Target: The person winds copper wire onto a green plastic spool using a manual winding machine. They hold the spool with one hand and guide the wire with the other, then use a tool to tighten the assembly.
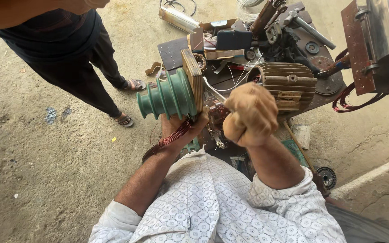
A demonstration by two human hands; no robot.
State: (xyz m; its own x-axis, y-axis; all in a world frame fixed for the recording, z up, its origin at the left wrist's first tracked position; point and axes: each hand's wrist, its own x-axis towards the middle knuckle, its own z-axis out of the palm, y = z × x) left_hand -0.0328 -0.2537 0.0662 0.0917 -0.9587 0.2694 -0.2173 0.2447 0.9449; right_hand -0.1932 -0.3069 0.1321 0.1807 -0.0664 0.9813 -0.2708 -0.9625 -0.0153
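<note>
In the head view, a green stepped coil former (167, 95), ridged like a stack of shrinking discs and backed by a wooden end plate (192, 80), is taken here as the landmark. The left hand (180, 128) is seen directly beneath the former, its fingers curled up against the underside, and a bundle of reddish copper wire (169, 138) is gripped in its palm, the strands trailing down along the wrist. The right hand (250, 114) is held to the right of the former, just past the wooden plate, and is closed into a tight fist; whether anything is enclosed in it cannot be told, since the fingers are turned away from the camera. Beyond the fist, further right of the former, a ribbed metal motor housing (289, 83) is seen lying on a dark, cluttered workbench (173, 51), where loose metal parts and tools are scattered behind the former. Far to the right of the former, a rusty plate with a shiny metal cylinder (383, 31) is mounted, with another loop of copper wire (344, 101) hanging below it. To the left of the former, a second person's legs in dark trousers (91, 85) and sandals are seen standing on the bare concrete floor (46, 171). Below the former, the wearer's white patterned shirt (212, 202) fills the foreground.
</note>
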